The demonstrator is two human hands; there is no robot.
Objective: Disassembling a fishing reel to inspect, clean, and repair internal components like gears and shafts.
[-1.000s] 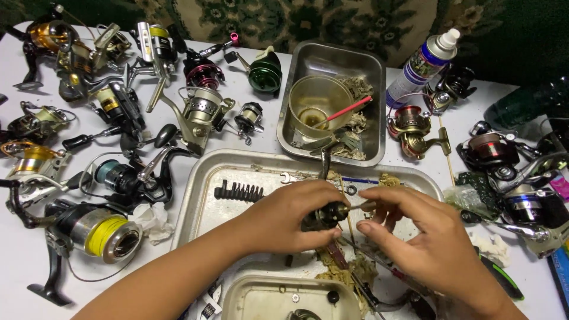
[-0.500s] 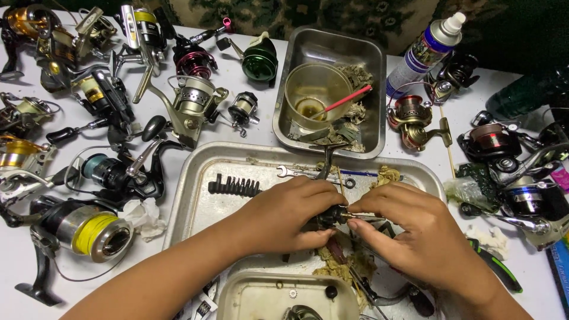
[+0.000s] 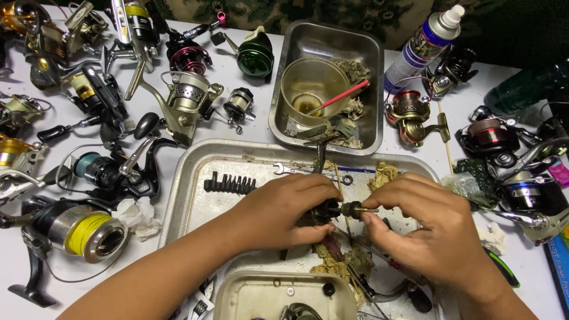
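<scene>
Dark reel part [image 3: 332,210] between left hand [image 3: 284,210] and right hand [image 3: 424,228], both pinching it.

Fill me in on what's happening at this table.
A person is working on a small dark reel part over a large metal tray. The left hand grips the part's body, while the right hand pinches the thin shaft sticking out of it. A black bit holder and a wrench lie in the tray. Many fishing reels crowd the white table, and a spray can stands behind.
</scene>
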